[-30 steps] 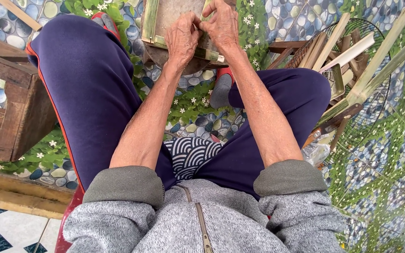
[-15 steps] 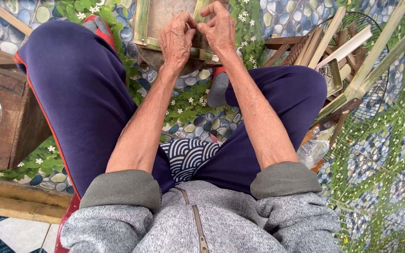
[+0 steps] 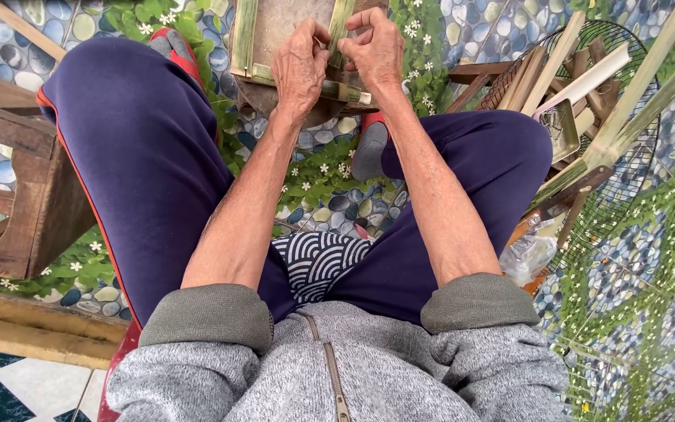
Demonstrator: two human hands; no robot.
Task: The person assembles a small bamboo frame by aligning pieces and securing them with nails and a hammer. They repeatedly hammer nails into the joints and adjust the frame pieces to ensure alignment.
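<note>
A frame of split green bamboo strips (image 3: 245,39) rests on a round wooden block (image 3: 275,98) between my knees, at the top of the head view. My left hand (image 3: 300,66) pinches the frame's near corner where an upright strip (image 3: 341,27) meets the crossbar (image 3: 345,92). Facing it, my right hand (image 3: 375,51) curls its fingers round the same upright strip. The fingertips of both hands nearly touch. What lies between the fingers is hidden.
A wooden stool (image 3: 17,187) stands at the left by my left leg. At the right, a round wire basket (image 3: 626,156) holds bamboo sticks and wood scraps; long bamboo strips (image 3: 642,101) lean across it. A crumpled plastic bag (image 3: 526,256) lies under my right knee.
Both hands have stayed at the frame's near corner, with small shifts of the fingers. The view has tipped slightly, so the hands sit a little lower in the picture.
</note>
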